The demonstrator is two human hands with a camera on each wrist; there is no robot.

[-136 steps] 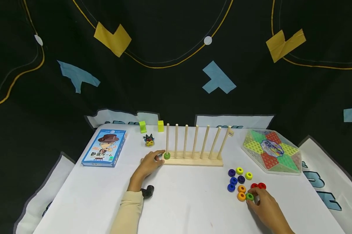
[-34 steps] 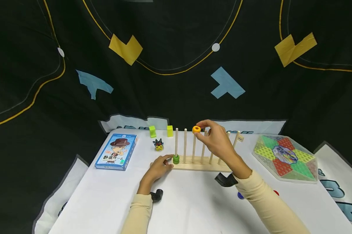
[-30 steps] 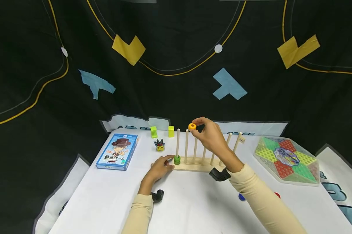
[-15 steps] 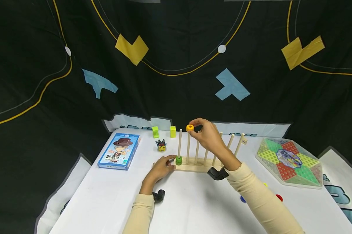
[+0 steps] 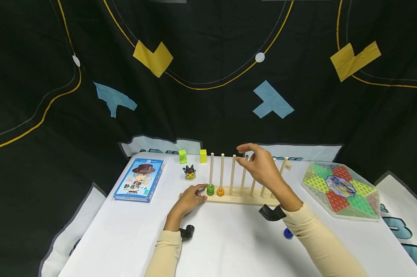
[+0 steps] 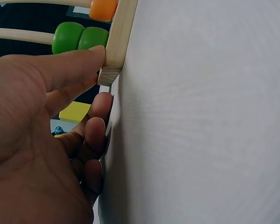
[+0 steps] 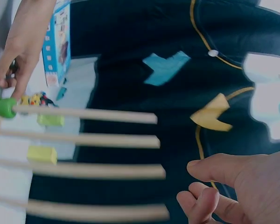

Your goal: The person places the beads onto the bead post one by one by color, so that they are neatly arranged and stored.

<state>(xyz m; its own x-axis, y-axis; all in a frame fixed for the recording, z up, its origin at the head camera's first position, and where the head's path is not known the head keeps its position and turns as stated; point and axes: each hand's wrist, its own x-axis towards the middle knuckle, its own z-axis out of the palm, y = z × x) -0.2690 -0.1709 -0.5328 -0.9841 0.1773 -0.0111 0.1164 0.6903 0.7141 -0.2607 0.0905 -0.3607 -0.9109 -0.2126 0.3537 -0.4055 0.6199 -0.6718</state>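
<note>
A wooden peg rack [image 5: 243, 198] with a row of upright pegs stands on the table in the head view. Two green rings [image 5: 210, 189] are stacked on its leftmost peg, and one orange ring [image 5: 220, 192] sits low on the second peg. My left hand [image 5: 191, 198] grips the rack's left end; the left wrist view shows the thumb against the wooden base [image 6: 119, 44] beside the green rings. My right hand [image 5: 258, 163] is raised by the tops of the middle pegs, thumb and fingers apart, holding nothing.
A blue game box [image 5: 139, 179] lies left. Two yellow-green blocks [image 5: 203, 156] and a small figure [image 5: 189, 172] stand behind the rack. At right lies a hexagonal Chinese checkers box [image 5: 340, 190]. One blue ring [image 5: 288, 233] shows beside my right sleeve, which hides part of the table.
My right hand carried the orange ring left to the second peg, let it go and drew back right. The ring now sits at the peg's foot. My left hand stays at the rack's end.
</note>
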